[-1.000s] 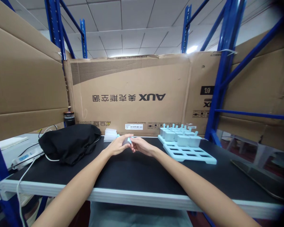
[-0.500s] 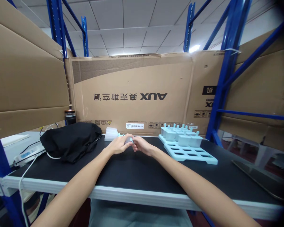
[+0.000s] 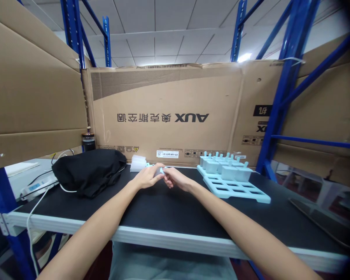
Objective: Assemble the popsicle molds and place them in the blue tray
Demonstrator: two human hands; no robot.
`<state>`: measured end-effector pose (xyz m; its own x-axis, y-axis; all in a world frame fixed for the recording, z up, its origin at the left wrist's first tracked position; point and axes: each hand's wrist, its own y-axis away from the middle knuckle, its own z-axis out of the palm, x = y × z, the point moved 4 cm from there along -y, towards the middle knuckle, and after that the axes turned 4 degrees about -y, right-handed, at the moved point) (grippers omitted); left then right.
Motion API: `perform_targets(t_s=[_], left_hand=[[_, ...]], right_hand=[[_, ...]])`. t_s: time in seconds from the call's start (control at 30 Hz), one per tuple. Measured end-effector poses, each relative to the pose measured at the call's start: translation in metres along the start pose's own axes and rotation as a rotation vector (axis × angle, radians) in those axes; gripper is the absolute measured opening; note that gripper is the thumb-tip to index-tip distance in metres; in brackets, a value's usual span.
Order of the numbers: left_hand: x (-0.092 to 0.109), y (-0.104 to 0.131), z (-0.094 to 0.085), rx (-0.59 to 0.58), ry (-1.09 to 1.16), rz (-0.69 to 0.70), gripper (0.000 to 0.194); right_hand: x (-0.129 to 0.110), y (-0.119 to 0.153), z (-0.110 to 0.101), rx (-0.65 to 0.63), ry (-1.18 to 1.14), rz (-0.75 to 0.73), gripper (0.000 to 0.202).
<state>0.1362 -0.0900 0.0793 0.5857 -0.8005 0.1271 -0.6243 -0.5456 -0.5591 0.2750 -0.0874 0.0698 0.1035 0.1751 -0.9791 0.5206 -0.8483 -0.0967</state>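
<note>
At the middle of the black tabletop, my left hand (image 3: pixel 147 178) and my right hand (image 3: pixel 176 179) meet, both closed on a small pale-blue popsicle mold (image 3: pixel 162 170). My left fingers wrap around its body and hide most of it. The right thumb and fingers pinch its near right end. Just left of and behind my hands sit white translucent mold cups (image 3: pixel 138 163), with light-blue pieces beside them, partly covered by my left hand. To the right stands a light-blue rack (image 3: pixel 236 191); several popsicle molds (image 3: pixel 232 172) with upright stick handles fill its rear slots.
A black cloth bundle (image 3: pixel 90 171) lies on the left, near a white power strip (image 3: pixel 41 184) with cables. Behind it is a dark jar (image 3: pixel 88 142). Cardboard (image 3: pixel 163 93) walls the back. A flat dark object (image 3: pixel 317 221) lies at the right edge, by a blue post (image 3: pixel 277 105).
My hands stay together on the mold, the right one shifting slightly. The whole view has shifted a little with the camera.
</note>
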Motion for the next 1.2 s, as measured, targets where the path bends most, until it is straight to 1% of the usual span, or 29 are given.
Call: perform_targets(t_s=[0.13,0.23,0.3,0.43,0.5,0.53,0.57,0.6,0.67,0.7,0.73,0.77,0.87,0.93,1.0,1.1,1.2], left_hand=[[0.000,0.001,0.001,-0.008,0.005,0.007,0.043],[0.001,0.000,0.000,0.008,0.043,0.016,0.041],[0.002,-0.002,-0.001,0.026,0.065,-0.008,0.039],[0.002,-0.008,0.001,0.042,0.101,-0.117,0.037],[-0.001,-0.009,0.001,0.062,0.122,-0.177,0.037],[-0.003,-0.008,0.000,0.082,0.133,-0.209,0.037],[-0.007,-0.007,-0.001,0.109,0.144,-0.243,0.038],[-0.011,-0.006,-0.003,0.140,0.156,-0.276,0.038],[-0.020,-0.001,-0.008,0.206,0.181,-0.327,0.036],[-0.025,0.001,-0.010,0.238,0.197,-0.344,0.036],[-0.028,0.003,-0.012,0.263,0.215,-0.356,0.035],[-0.031,0.004,-0.013,0.280,0.236,-0.364,0.035],[-0.036,0.006,-0.013,0.289,0.303,-0.355,0.034],[-0.036,0.005,-0.012,0.289,0.322,-0.336,0.034],[-0.035,0.003,-0.012,0.293,0.320,-0.320,0.033],[-0.034,0.001,-0.012,0.303,0.310,-0.303,0.030],[-0.032,0.001,-0.012,0.306,0.318,-0.278,0.028]], right_hand=[[0.001,0.002,0.003,-0.070,-0.067,0.013,0.040],[0.005,0.000,0.003,-0.088,-0.086,0.040,0.043],[0.008,-0.005,0.000,-0.055,-0.060,0.023,0.042],[0.016,-0.020,-0.010,0.064,-0.014,-0.097,0.034],[0.020,-0.026,-0.017,0.115,-0.024,-0.146,0.032],[0.023,-0.028,-0.023,0.166,-0.013,-0.166,0.032],[0.024,-0.029,-0.030,0.237,0.035,-0.184,0.032],[0.025,-0.029,-0.038,0.319,0.150,-0.198,0.031],[0.025,-0.031,-0.052,0.456,0.500,-0.210,0.027],[0.025,-0.033,-0.057,0.485,0.671,-0.204,0.024],[0.026,-0.038,-0.060,0.485,0.805,-0.193,0.021],[0.026,-0.044,-0.063,0.468,0.888,-0.183,0.018],[0.027,-0.069,-0.067,0.408,0.977,-0.154,0.019],[0.027,-0.086,-0.066,0.364,1.033,-0.130,0.021],[0.028,-0.099,-0.062,0.324,1.074,-0.110,0.018],[0.031,-0.109,-0.056,0.289,1.120,-0.094,0.018],[0.035,-0.109,-0.051,0.285,1.152,-0.097,0.024]])
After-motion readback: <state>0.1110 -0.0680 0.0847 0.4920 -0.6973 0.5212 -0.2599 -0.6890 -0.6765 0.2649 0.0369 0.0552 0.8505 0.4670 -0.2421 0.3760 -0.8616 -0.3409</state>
